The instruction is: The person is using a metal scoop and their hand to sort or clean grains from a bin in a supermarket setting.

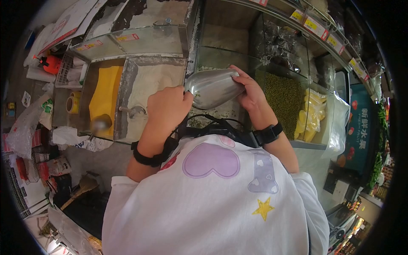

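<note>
A shiny metal scoop (214, 88) lies across the middle of the view, between my two hands, with a few small green bits inside it. My left hand (170, 106) is closed in a fist at the scoop's left end. At its right end my right hand (250, 91) grips the metal, thumb and fingers around the edge. Beneath the scoop is a glass-walled bin (229, 111) with scattered green beans on its bottom. Just right of my right hand, another bin holds many green beans (282, 102).
Left of my left hand are bins of white flour (155, 80) and yellow flour (104, 91), each with a small scoop. Yellow packets (312, 112) fill a bin on the right. A price-tagged shelf edge (316, 27) crosses the upper right. An orange bottle (51, 63) stands far left.
</note>
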{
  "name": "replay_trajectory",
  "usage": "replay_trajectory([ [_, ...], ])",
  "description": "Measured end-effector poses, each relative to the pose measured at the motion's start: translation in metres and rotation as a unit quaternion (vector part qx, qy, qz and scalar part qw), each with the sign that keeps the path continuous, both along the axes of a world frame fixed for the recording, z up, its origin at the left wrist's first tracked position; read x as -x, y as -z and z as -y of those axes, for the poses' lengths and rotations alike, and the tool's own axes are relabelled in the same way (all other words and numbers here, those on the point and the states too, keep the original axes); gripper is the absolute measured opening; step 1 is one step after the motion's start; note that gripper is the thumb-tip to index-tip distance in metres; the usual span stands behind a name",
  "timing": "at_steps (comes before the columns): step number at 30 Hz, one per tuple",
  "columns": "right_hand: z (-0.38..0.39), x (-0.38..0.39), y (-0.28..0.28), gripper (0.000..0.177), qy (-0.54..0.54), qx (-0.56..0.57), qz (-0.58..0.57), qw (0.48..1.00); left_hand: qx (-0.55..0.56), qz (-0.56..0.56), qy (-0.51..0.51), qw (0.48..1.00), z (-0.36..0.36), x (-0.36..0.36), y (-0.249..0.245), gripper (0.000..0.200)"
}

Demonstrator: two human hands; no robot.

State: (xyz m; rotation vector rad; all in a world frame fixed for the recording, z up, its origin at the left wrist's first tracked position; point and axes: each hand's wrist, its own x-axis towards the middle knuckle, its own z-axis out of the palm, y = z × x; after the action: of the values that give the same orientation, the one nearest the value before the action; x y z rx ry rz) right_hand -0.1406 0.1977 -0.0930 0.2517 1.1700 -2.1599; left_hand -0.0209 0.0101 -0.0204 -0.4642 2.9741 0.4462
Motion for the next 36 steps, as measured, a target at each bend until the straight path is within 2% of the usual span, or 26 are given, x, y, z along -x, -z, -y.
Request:
replay_trajectory([
  [5,0.0,0.0,-0.008,0.038,0.073,0.021,0.04,0.996,-0.01,-0.01,-0.012,1.0,0.006,-0.004,0.003,0.031],
  [7,-0.002,0.0,-0.011,0.034,0.129,0.131,0.091,0.979,-0.015,-0.015,-0.019,1.0,0.008,-0.005,0.004,0.03],
  [8,-0.003,0.001,-0.01,0.034,0.129,0.131,0.091,0.979,-0.021,-0.016,-0.02,0.999,0.008,-0.006,0.004,0.03],
  [10,-0.008,0.004,-0.003,0.031,0.16,0.201,0.104,0.961,-0.027,-0.017,-0.02,0.999,0.009,-0.008,0.004,0.03],
  [11,-0.01,0.007,0.001,0.031,0.161,0.202,0.104,0.96,-0.057,-0.033,-0.03,0.997,0.01,-0.01,0.004,0.029],
  [12,-0.012,0.012,0.006,0.032,0.21,0.214,0.138,0.944,-0.087,-0.049,-0.04,0.994,0.01,-0.011,0.005,0.029],
  [13,-0.014,0.016,0.012,0.033,0.259,0.226,0.172,0.923,-0.087,-0.048,-0.038,0.994,0.011,-0.012,0.006,0.029],
  [16,-0.018,0.025,0.04,0.038,0.3,0.206,0.241,0.9,-0.084,-0.055,-0.037,0.994,0.013,-0.013,0.01,0.029],
  [19,-0.016,0.022,0.046,0.039,0.273,0.167,0.245,0.915,-0.083,-0.052,-0.035,0.995,0.013,-0.014,0.013,0.029],
  [23,-0.012,0.017,0.028,0.041,0.242,0.176,0.228,0.926,-0.077,-0.019,-0.016,0.997,0.01,-0.014,0.019,0.029],
  [28,-0.007,0.013,0.012,0.044,0.152,0.159,0.113,0.969,-0.061,-0.003,0.004,0.998,0.002,-0.009,0.025,0.029],
  [36,-0.001,0.006,-0.005,0.043,0.111,0.176,0.099,0.973,-0.053,-0.042,-0.012,0.998,0.004,-0.004,0.027,0.028],
])
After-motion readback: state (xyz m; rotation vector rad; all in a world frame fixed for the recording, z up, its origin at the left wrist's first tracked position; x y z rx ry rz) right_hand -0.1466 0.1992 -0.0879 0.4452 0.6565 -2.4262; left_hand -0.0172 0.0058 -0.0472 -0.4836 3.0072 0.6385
